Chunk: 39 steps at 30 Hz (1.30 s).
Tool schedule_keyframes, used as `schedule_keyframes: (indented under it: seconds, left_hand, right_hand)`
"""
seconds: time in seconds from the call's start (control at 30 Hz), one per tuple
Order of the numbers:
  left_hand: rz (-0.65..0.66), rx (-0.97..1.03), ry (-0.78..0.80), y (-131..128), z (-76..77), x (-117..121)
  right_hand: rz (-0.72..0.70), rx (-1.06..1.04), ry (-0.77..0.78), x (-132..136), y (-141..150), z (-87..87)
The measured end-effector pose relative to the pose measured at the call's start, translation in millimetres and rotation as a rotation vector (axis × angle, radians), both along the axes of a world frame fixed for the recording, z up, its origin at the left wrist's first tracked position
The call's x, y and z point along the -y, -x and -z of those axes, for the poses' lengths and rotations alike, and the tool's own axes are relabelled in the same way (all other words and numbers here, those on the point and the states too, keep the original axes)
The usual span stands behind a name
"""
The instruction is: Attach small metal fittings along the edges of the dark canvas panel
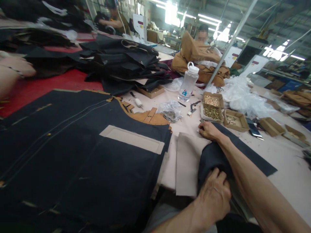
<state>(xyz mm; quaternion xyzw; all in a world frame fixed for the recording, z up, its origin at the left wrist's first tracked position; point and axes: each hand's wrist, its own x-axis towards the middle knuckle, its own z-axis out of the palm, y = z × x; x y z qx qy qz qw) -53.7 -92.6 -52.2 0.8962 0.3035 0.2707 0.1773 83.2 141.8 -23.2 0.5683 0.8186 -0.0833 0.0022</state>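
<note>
My left hand (215,194) is closed on a dark navy fabric piece (206,158), bunching it into a fold at the table's front edge. The piece's beige side (188,165) hangs over the edge to the left of that fold. Further up, my right hand (209,131) is at the piece's far end with its fingers curled together. Something small and pale shows at those fingertips, too small to name. To the left lies a large navy garment panel (80,155) with chalk lines and a beige strip (132,139) on it.
Open boxes of small metal fittings (212,111) stand beyond my right hand, near a water bottle (189,82) and a plastic bag (171,110). Dark fabric (119,58) is piled at the back. A co-worker's hand (19,66) reaches in from the left.
</note>
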Motion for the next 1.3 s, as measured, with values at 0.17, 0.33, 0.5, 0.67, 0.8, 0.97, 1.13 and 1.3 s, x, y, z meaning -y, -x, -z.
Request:
schedule_keyframes:
  seconds: [0.17, 0.33, 0.5, 0.67, 0.8, 0.97, 1.13, 1.3]
  left_hand:
    - [-0.067, -0.03, 0.04, 1.5, -5.3, 10.0]
    - [-0.028, -0.084, 0.067, 5.0, -15.6, 10.5]
    - [0.043, -0.056, 0.096, 9.4, -17.7, 1.2]
    - [0.092, 0.075, 0.144, 12.3, -15.4, -6.2]
    - [0.053, 0.11, 0.144, 10.1, -17.0, -5.3]
    - [0.024, 0.103, 0.139, 6.4, -16.2, -2.7]
    - [-0.02, 0.125, 0.137, 2.8, -14.8, 0.1]
    - [-0.049, 0.138, 0.149, 1.4, -16.4, 2.6]
  right_hand:
    - [0.064, 0.032, -0.027, -0.9, 6.8, -3.4]
    - [0.122, -0.014, -0.062, 16.9, -0.8, -36.2]
    - [0.169, -0.361, -0.205, 115.0, -30.4, -83.3]
    - [0.201, -0.557, -0.048, 231.1, -57.9, -61.6]
    - [0.24, -0.466, 0.029, 262.0, -64.3, -19.1]
    - [0.217, -0.386, -0.027, 252.9, -64.6, -1.1]
    - [0.222, -0.338, -0.071, 246.0, -61.5, 3.3]
    - [0.239, -0.415, -0.087, 245.7, -58.5, 5.7]
